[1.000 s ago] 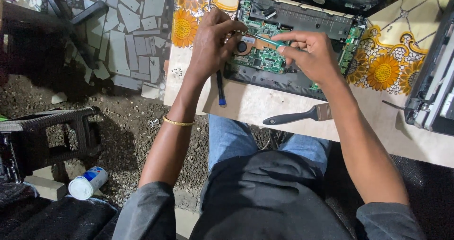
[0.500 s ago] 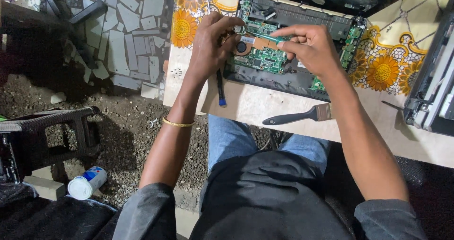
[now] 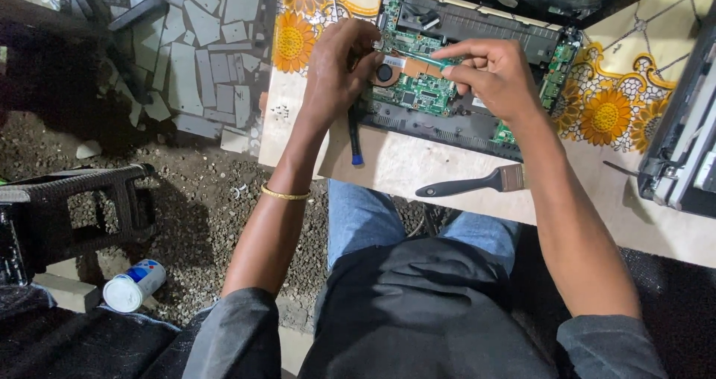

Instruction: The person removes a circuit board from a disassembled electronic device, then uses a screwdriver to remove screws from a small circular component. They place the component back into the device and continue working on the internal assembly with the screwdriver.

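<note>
An opened laptop base with its green circuit board exposed lies on the table in front of me. My left hand rests curled on the board's left edge beside a small round fan. My right hand pinches a thin green-handled tool and holds it across the board towards the left hand. A black screwdriver with a blue tip lies just under my left hand.
A black-handled paintbrush lies on the table's bare front part. A sunflower-print cloth covers the far table. Another dark device sits at the right edge. On the gravel at left stand a black plastic stool and a white can.
Both hands stay on the board. My right hand has shifted slightly with the thin tool; otherwise little has moved.
</note>
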